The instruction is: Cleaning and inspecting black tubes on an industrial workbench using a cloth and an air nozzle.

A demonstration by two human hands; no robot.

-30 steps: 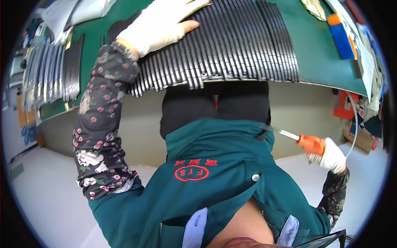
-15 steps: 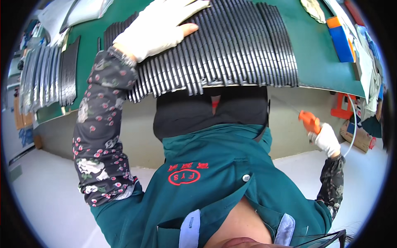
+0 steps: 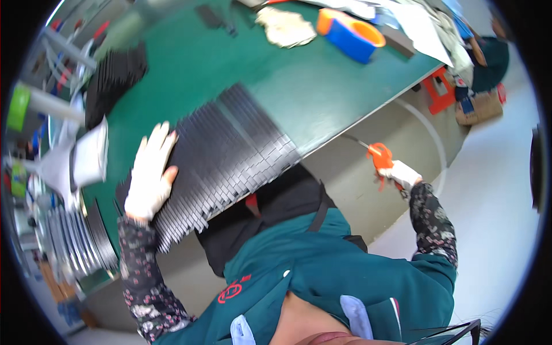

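On the green counter (image 3: 299, 86), overlapping dark strips (image 3: 230, 155) at its near edge are pressed by the flat, open-fingered left hand (image 3: 150, 175), while an orange-handled tool (image 3: 376, 155) is gripped by the right hand (image 3: 402, 172) off the counter's edge.

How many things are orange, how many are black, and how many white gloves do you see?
Orange: 2, the orange-handled scissors in the right hand and the tape dispenser.
Black: 2, the sheet of black strips under the left hand and the far stack of black strips.
White gloves: 2.
Total: 6.
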